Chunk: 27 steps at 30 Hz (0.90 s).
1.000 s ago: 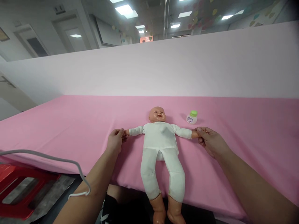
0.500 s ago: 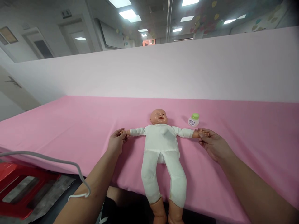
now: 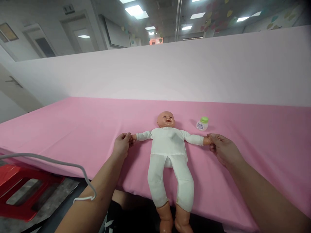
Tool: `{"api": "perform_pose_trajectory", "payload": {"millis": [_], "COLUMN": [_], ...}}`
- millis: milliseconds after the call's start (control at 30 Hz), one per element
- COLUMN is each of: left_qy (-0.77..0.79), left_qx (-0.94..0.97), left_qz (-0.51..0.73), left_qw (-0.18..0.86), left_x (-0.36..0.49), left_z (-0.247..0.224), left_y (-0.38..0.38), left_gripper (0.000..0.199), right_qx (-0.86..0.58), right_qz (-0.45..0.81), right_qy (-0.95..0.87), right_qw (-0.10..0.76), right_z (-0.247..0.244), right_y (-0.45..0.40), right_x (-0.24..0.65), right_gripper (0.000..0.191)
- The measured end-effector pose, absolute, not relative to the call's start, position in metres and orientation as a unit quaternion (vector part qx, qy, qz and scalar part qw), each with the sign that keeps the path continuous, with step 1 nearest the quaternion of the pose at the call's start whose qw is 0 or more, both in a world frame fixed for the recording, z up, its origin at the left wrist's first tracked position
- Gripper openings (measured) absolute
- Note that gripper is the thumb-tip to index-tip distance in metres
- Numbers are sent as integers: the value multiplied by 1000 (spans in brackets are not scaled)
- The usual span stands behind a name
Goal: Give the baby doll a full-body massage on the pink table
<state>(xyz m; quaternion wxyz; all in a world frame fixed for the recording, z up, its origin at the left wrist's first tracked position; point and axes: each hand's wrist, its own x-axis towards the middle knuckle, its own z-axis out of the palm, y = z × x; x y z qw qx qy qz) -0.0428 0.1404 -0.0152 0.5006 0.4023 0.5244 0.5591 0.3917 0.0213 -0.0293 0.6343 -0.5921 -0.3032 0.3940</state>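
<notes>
Head view: doll (image 3: 168,140) on pink cloth (image 3: 85,129), arms spread wide.
Left hand (image 3: 121,144) and right hand (image 3: 224,149) each pinch one doll's hand (image 3: 206,140) between closed fingers (image 3: 126,138).

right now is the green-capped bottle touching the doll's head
Apart. The head-camera view shows pink cloth plainly between the green-capped bottle and the doll's head.

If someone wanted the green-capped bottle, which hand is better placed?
Probably the right hand: the bottle sits just beyond it, while the left hand is across the doll. Both hold the doll, though.
</notes>
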Motion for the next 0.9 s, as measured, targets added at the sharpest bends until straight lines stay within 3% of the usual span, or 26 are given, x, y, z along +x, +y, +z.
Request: {"api": "perform_pose_trajectory", "payload": {"millis": [233,467,667,900], "left_qy": [522,498,493,522], "left_qx": [368,383,420,405], "left_qz": [576,583,566,558], "left_qw": [510,515,510,501], "left_x": [-44,-47,-49,-46], "left_z": [-21,-24,-26,-21], "left_y": [147,147,146,145], "left_gripper": [22,37,55,35], "right_qx": [-570,-517,-564,-590], "right_qz": [404,437,425,419], "right_qy": [-272,-288,-292,-290], "right_qw": [662,677,645,627], "right_z": [-37,-38,-36,-36], "right_y": [25,26,23,23], "right_x": [396,398,398,396], "right_gripper": [42,45,48,37]}}
